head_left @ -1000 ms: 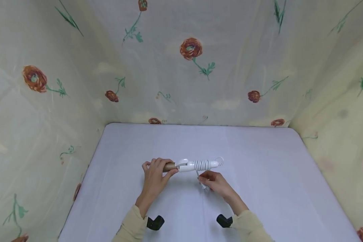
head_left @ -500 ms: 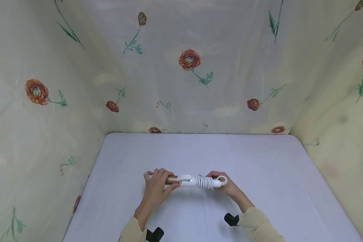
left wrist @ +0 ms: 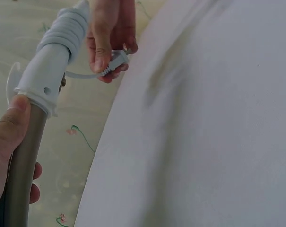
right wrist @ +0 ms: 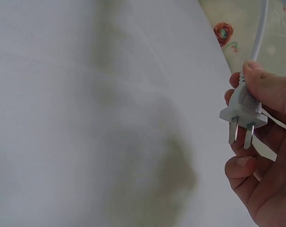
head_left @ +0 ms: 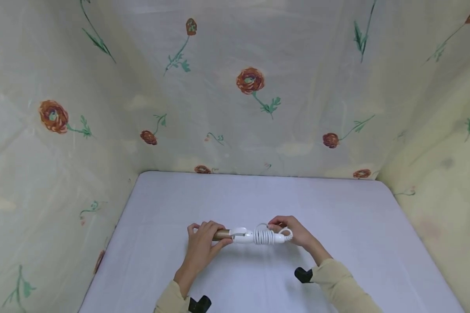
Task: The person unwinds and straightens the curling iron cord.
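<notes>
A curling iron with a gold-brown barrel and white handle lies level above the table in the head view. My left hand grips its barrel, thumb against the base of the white handle in the left wrist view. White cord is wound in several coils round the handle, with a small loop at the handle's end. My right hand, on the far side of the handle, pinches the cord's two-pin plug between thumb and fingers. A short length of cord runs from the coils to the plug.
A white-covered table lies beneath both hands. Flower-printed cloth rises behind it and along both sides. Black devices, one at the left wrist and one at the right wrist, stick out from the sleeves.
My right hand has passed with the plug from the near side of the handle to its far side, carrying the cord round. The left hand keeps its grip on the barrel.
</notes>
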### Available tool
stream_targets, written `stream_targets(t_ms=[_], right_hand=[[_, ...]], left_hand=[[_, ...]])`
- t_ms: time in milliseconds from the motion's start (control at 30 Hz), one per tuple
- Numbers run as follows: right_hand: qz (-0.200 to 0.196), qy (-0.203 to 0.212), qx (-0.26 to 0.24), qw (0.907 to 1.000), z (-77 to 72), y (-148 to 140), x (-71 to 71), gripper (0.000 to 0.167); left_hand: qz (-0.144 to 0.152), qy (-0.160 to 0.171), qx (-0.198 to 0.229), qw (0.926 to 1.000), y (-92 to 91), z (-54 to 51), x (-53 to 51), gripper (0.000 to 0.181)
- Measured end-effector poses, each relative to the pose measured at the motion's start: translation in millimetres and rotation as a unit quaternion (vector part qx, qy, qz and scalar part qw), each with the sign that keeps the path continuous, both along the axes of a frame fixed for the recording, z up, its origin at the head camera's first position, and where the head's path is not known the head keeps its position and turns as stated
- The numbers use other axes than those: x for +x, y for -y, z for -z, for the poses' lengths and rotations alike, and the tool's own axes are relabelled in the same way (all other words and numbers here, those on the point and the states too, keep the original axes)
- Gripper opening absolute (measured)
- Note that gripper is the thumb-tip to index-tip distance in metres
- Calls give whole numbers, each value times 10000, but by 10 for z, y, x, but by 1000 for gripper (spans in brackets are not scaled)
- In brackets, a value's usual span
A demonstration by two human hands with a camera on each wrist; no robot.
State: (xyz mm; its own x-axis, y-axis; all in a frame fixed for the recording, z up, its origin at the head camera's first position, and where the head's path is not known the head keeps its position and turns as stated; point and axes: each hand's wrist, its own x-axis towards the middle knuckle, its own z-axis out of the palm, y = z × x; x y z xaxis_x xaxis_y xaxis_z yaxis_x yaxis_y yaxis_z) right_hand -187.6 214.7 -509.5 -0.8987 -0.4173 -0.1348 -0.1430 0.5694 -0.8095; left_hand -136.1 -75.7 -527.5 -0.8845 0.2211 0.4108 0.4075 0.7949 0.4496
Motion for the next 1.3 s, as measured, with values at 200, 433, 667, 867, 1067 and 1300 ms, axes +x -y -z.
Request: stream_targets(t_ms=[200, 433, 667, 867, 1067, 1300], right_hand=[[-30, -254, 370, 9990, 101, -106, -79, 23], [120, -348, 682, 9970, 46, -126, -99, 19], [264, -583, 690, 9956, -20, -52, -84, 14], [281, -816, 728, 9936, -75, -24, -104, 13], [323, -925, 875, 9913, -203, 2, -156, 15], [426, -1038, 986, 9888, -348, 26, -205, 17]], left_hand=[[141, -122, 60, 9998, 5, 28, 38, 41], [198, -171, 88, 9996, -13, 55, 77, 39], [149, -223, 63, 9996, 3, 26, 94, 39], [155, -320, 27, 9994, 6, 20, 104, 39], [204, -372, 14, 9991, -3, -17, 59, 38], [90, -439, -117, 9989, -2, -48, 6, 37]])
